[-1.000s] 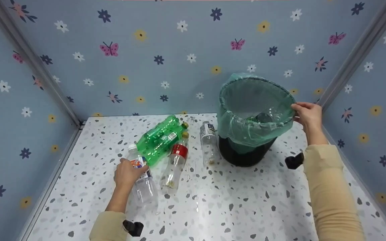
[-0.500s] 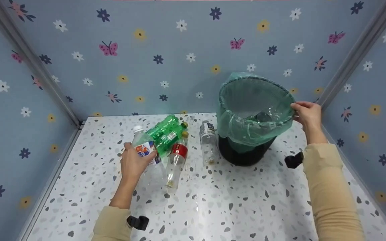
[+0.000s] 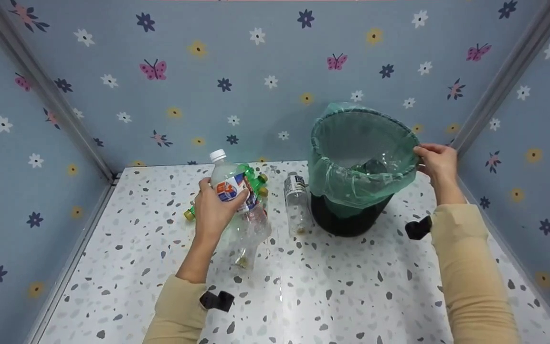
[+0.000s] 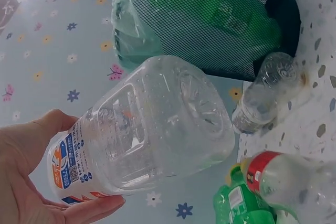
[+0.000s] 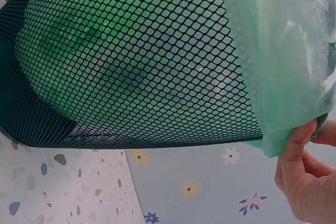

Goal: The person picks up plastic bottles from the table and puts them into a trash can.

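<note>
My left hand (image 3: 213,210) grips a large clear plastic bottle (image 3: 237,191) round its orange-and-blue label, lifted over the other bottles with its white cap pointing up and away. In the left wrist view the bottle's base (image 4: 205,103) faces the camera, thumb and fingers on either side of the label. Over at the right, my right hand (image 3: 439,165) pinches the rim of a black mesh bin (image 5: 131,77), thumb over the green bag (image 3: 346,188) that lines it. Dark and green items (image 3: 374,167) lie inside the bin, partly hidden.
Behind the held bottle lie green bottles (image 3: 254,180), mostly covered in the head view, and a clear red-label bottle (image 4: 294,177). A smaller clear bottle (image 3: 298,205) lies left of the bin. Flower-patterned walls (image 3: 251,95) enclose the speckled table (image 3: 332,291).
My left hand has raised the clear bottle from the table's left side, carrying it up and to the right, across the green and red-label bottles. The right hand stays at the bin's rim.
</note>
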`<action>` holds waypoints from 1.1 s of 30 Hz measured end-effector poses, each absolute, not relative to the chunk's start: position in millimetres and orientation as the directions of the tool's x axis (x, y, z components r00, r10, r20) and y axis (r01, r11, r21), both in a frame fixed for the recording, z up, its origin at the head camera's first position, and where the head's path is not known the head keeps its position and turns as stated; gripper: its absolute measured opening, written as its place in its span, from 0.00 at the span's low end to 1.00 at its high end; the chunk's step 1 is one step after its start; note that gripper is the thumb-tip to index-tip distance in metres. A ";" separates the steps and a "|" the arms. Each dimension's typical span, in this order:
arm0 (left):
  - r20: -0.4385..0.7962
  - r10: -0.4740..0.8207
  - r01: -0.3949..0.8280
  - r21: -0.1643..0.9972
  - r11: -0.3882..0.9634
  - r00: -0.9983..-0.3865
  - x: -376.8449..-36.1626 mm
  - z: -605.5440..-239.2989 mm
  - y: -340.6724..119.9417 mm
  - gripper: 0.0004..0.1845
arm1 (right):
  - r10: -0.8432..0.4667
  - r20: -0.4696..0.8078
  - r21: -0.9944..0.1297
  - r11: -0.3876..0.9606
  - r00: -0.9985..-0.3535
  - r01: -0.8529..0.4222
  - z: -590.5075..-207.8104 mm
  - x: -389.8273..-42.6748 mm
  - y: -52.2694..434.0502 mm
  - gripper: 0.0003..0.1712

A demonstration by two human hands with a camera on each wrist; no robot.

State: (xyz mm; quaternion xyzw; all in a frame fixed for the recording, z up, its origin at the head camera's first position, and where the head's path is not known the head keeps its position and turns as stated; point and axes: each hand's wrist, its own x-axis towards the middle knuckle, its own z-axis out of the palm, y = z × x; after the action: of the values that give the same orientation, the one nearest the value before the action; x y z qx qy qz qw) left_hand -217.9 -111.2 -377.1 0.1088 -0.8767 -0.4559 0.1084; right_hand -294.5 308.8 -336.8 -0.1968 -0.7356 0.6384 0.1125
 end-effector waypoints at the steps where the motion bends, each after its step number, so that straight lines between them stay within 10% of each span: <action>1: 0.099 -0.283 -0.077 0.831 0.551 -0.954 -218.8 -374.5 -107.8 0.45 | 0.434 -0.090 -0.983 0.107 -0.897 0.150 -336.9 -294.6 308.9 0.19; 33: 0.255 -0.159 0.221 0.954 0.204 -0.954 -256.6 -298.1 4.3 0.41 | 0.466 -0.067 -0.975 0.156 -0.882 0.156 -339.9 -296.9 307.8 0.21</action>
State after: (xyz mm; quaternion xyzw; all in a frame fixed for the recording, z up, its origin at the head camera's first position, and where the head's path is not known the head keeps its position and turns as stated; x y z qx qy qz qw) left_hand -256.6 4.3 -298.1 -0.0205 -0.7612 -0.6304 0.1507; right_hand -296.9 307.8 -339.9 -0.2075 -0.7498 0.6155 0.1258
